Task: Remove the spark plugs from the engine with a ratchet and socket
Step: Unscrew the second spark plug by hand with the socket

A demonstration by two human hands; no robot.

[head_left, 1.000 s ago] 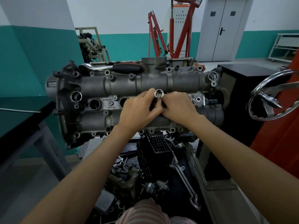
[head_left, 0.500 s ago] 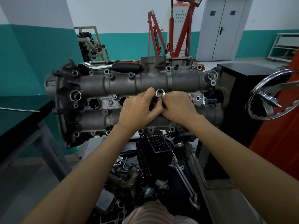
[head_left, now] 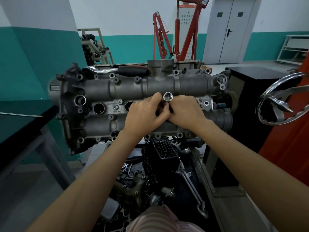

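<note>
L hand [head_left: 145, 113] + R hand [head_left: 185, 111] | both hold socket [head_left: 167, 97] | over engine [head_left: 150, 91]

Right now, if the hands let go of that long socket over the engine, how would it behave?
The socket looks like polished metal, so probably stiff, dense for its size, and slick in the left hand and right hand. Being a round tube, it would likely roll along the curved engine cover or drop into the parts below.
</note>
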